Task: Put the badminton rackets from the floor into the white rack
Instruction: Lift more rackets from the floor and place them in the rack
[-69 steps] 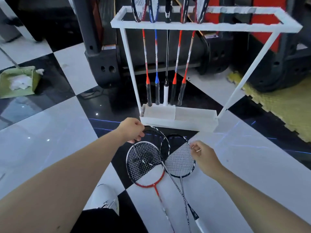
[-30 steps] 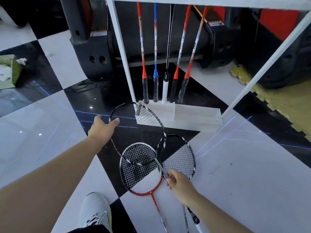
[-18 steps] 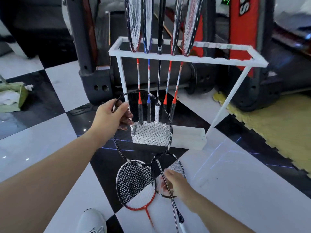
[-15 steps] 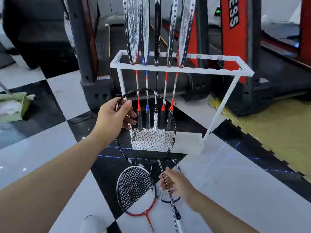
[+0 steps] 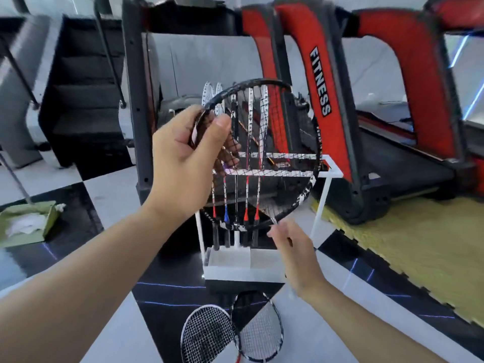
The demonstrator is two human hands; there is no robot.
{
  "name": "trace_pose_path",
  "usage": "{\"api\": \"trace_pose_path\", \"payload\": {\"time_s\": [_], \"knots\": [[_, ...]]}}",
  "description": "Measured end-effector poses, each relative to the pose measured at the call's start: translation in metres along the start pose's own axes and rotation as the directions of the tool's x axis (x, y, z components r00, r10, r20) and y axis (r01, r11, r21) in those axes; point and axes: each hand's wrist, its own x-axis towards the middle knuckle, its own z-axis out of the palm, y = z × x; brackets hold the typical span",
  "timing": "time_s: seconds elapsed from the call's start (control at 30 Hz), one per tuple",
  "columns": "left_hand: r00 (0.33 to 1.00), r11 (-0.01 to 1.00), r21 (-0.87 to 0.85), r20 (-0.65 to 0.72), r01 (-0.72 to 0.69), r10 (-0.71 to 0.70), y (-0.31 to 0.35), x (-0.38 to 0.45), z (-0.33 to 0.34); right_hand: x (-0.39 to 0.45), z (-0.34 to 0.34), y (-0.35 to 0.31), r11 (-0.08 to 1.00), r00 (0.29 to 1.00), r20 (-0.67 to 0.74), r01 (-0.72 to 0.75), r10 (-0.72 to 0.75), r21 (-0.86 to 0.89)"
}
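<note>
**Inspector:** Start nearest the camera. What lies on the floor?

**Assistant:** Two rackets lie flat on the checkered floor (image 5: 110,323), heads side by side and overlapping at the rims: the white-framed racket (image 5: 207,334) on the left, the dark-framed racket (image 5: 259,331) on the right. Their handles run out of the bottom edge of view.

**Inspector:** The hands?

**Assistant:** The right hand (image 5: 298,255) is raised in front of the rack base. Its fingers (image 5: 275,230) reach up to the throat of the lifted racket; motion blur hides whether they are closed on the shaft, so I cannot tell. The left hand (image 5: 183,163) is higher. Its thumb and fingers are pinched on the upper left rim of the black racket (image 5: 303,142), gripping frame and strings.

**Inspector:** Position of that racket?

**Assistant:** Held up in the air, head tilted, in front of the white rack (image 5: 324,195); not yet in a slot.

**Inspector:** The rack itself?

**Assistant:** It stands on the floor. Five stored rackets (image 5: 247,205) hang upright at its left end, handles down in the base tray. The right part of the top frame holds nothing visible.

**Inspector:** Beyond?

**Assistant:** A yellow foam mat (image 5: 408,244) to the right, a green dustpan (image 5: 28,226) with white scraps to the left, and red-and-black gym equipment (image 5: 319,82) marked "FITNESS" behind.
</note>
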Motion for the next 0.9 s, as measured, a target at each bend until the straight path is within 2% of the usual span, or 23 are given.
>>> {"api": "trace_pose_path", "payload": {"time_s": [0.1, 0.27, 0.43, 0.63, 0.77, 0.9], "knots": [[0.994, 0.994, 0.02, -0.04, -0.105, 0.106, 0.027, 0.006, 0.002, 0.012, -0.016, -0.037, 0.982, 0.977, -0.142, 0.145, -0.161, -0.119], [0.968, 0.975, -0.012, -0.124, -0.224, 0.221, 0.058, 0.016, 0.002, 0.03, -0.04, -0.082, 0.961, 0.947, -0.179, 0.246, -0.266, -0.127], [0.944, 0.962, -0.061, -0.218, -0.266, 0.247, 0.087, 0.035, -0.001, 0.046, -0.061, -0.132, 0.915, 0.896, -0.202, 0.364, -0.395, -0.172], [0.915, 0.938, -0.142, -0.306, -0.317, 0.263, 0.114, 0.064, -0.008, 0.079, -0.089, -0.203, 0.863, 0.86, -0.181, 0.418, -0.477, -0.283], [0.886, 0.921, -0.199, -0.397, -0.336, 0.238, 0.133, 0.094, -0.005, 0.111, -0.102, -0.248, 0.813, 0.851, -0.102, 0.449, -0.516, -0.371], [0.867, 0.923, -0.101, -0.394, -0.372, 0.306, 0.138, 0.113, 0.001, 0.143, -0.106, -0.26, 0.819, 0.872, 0.001, 0.46, -0.489, -0.343]]}}
